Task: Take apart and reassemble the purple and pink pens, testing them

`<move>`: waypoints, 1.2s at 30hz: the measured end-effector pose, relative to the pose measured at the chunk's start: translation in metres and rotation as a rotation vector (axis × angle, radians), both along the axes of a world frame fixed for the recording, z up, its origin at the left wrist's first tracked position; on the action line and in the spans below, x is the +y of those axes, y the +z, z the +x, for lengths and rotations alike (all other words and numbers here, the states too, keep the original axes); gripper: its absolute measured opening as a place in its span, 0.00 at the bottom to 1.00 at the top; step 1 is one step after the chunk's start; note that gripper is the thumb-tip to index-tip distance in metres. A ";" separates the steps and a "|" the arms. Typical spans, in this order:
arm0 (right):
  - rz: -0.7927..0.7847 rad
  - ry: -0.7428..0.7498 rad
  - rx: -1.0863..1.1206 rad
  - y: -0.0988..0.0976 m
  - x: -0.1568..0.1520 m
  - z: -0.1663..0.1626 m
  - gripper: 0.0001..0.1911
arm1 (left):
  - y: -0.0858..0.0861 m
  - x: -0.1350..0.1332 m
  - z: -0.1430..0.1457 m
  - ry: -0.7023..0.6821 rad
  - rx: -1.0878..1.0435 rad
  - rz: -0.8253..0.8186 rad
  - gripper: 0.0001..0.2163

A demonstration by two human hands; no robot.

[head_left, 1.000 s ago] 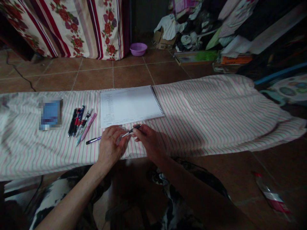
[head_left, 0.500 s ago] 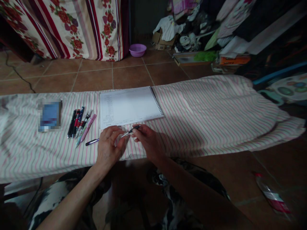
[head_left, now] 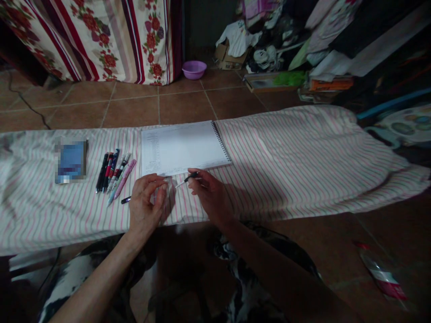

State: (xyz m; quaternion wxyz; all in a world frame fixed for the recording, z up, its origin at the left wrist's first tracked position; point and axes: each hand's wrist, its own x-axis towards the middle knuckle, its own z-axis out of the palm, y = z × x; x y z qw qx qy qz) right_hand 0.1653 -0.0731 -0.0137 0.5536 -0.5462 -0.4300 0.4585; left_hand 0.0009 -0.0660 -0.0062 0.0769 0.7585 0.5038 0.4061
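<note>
My right hand [head_left: 210, 195] pinches a thin pen [head_left: 187, 178] by its dark grip, with the pale tip pointing left toward my left hand [head_left: 145, 207]. My left hand's fingers are curled together in a pinch just left of the tip; what they hold is hidden. Both hands rest on a pink-striped cloth [head_left: 303, 148], below a spiral notebook [head_left: 182, 148] open to a lined page. A dark purple pen [head_left: 126, 200] lies on the cloth, half hidden behind my left hand. Several pens [head_left: 114, 175] lie in a row further left.
A blurred blue flat object [head_left: 70, 160] lies at the cloth's left end. Beyond are a tiled floor [head_left: 175, 105], a purple bowl [head_left: 194, 69], a floral drape [head_left: 101, 36] and piled clutter [head_left: 286, 45]. A plastic bottle [head_left: 380, 278] lies on the floor, lower right.
My left hand has pulled back to the left, away from the pen, leaving a gap at the tip. My right hand still holds the pen and has lifted it slightly toward the notebook.
</note>
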 end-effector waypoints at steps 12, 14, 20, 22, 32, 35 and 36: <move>0.103 0.014 -0.184 0.004 0.003 -0.001 0.13 | -0.006 0.001 0.000 -0.018 -0.007 -0.065 0.06; 0.082 0.015 -0.145 0.004 0.005 -0.001 0.13 | -0.007 0.001 0.000 -0.037 0.006 -0.048 0.06; -0.027 0.008 0.046 0.002 0.008 -0.004 0.12 | -0.006 0.001 0.001 -0.061 0.020 -0.021 0.05; -0.044 0.009 0.080 0.000 0.008 -0.005 0.12 | -0.005 0.001 0.002 -0.067 0.017 -0.006 0.05; -0.124 -0.069 0.271 0.011 0.014 0.006 0.12 | 0.004 0.005 0.003 -0.047 -0.019 0.051 0.04; -0.127 -0.200 0.332 0.019 0.020 0.024 0.12 | 0.005 0.007 -0.002 -0.001 -0.039 0.074 0.04; -0.123 -0.236 0.348 0.020 0.021 0.029 0.12 | 0.005 0.008 -0.003 0.006 -0.044 0.075 0.04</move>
